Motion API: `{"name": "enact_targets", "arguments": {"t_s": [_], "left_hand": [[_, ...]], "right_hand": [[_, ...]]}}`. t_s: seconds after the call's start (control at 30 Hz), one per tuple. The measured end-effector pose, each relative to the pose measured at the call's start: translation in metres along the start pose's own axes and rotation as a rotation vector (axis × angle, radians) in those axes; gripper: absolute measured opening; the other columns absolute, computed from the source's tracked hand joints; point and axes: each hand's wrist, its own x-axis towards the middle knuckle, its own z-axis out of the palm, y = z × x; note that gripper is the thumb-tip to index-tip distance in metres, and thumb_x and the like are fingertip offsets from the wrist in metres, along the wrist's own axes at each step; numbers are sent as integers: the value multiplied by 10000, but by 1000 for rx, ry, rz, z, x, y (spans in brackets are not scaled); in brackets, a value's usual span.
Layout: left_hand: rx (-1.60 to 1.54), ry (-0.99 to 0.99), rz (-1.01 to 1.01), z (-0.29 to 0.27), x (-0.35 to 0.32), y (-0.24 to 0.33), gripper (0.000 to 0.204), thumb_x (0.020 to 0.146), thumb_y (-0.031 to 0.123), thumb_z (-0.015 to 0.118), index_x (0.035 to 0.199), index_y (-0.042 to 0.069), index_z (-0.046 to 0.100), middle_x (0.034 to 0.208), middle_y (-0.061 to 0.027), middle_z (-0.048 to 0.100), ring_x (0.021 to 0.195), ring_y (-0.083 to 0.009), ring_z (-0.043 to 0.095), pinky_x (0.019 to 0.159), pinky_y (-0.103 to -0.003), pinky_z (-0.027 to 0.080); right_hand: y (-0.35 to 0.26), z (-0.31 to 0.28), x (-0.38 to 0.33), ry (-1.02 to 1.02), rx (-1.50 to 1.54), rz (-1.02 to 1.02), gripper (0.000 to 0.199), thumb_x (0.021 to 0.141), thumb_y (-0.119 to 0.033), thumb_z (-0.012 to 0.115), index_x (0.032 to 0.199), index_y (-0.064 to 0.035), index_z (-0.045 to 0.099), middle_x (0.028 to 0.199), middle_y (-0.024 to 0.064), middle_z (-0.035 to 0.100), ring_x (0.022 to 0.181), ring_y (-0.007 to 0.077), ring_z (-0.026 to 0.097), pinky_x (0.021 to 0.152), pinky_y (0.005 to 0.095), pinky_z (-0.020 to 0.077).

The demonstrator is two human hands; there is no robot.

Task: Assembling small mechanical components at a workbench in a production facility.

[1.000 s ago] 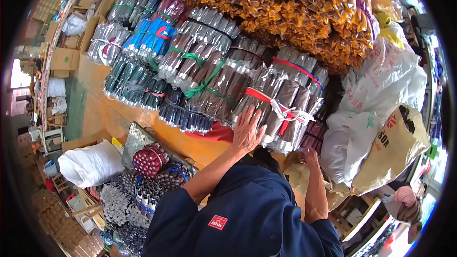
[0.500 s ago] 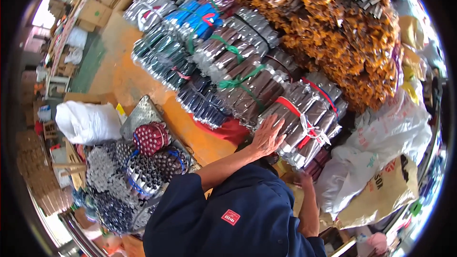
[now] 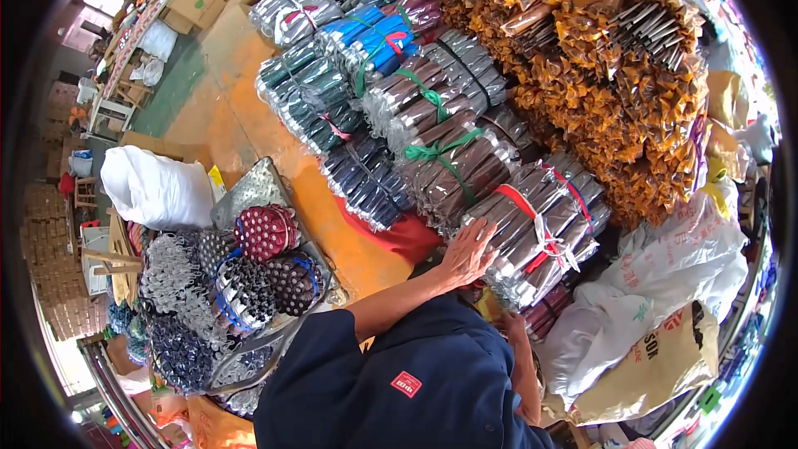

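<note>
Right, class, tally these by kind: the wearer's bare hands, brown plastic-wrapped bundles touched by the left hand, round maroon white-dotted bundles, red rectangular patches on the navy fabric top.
Bare hands (left hand, right hand): 2
Brown plastic-wrapped bundle touched by left hand: 1
Round maroon white-dotted bundle: 1
Red rectangular patch: 1
Total: 5

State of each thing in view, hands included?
Brown plastic-wrapped bundle with red and white ties: tied
Left bare hand: open, against that bundle
Right bare hand: partly hidden, grip unclear
Blue plastic-wrapped bundle: tied
Green ribbon on neighbouring brown bundle: knotted
White plastic sack at left: bulging
</note>
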Motion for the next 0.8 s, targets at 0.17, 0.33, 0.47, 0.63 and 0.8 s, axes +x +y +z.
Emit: {"name": "enact_targets", "arguments": {"t_s": [0.17,0.33,0.47,0.63,0.8], "left_hand": [[29,-6,22,9,-2,-3,574,845,225,616,1331,20,389,1326,-258,400,1179,-400,449,1020,-447,364],[-29,-90,-6,0,6,2,547,833,220,629,1294,10,421,1287,-253,428,1156,-403,463,994,-445,389],[13,-40,53,-3,9,1,518,826,206,638,1261,4,443,1240,-251,456,1125,-405,483,960,-436,418],[6,31,124,6,8,-8,517,821,189,648,1258,6,441,1214,-258,470,1095,-410,504,930,-429,442],[33,59,144,8,12,-7,501,823,182,649,1248,8,451,1195,-250,487,1060,-408,524,914,-426,451]], "right_hand": [[25,-39,17,84,35,71,205,874,-206,538,844,-11,596,636,89,567,475,191,556,410,315,483],[33,-61,13,271,226,53,226,879,-231,560,881,-9,601,646,92,575,452,187,546,410,311,501],[28,-57,1,325,136,36,227,879,-236,566,899,-12,594,664,100,586,468,189,553,414,311,495],[43,-37,-2,215,128,67,225,885,-248,570,928,-28,568,770,129,629,529,227,593,496,375,537],[58,-6,-6,2,120,16,230,876,-224,561,906,3,584,686,90,598,514,183,568,443,316,484]]}}
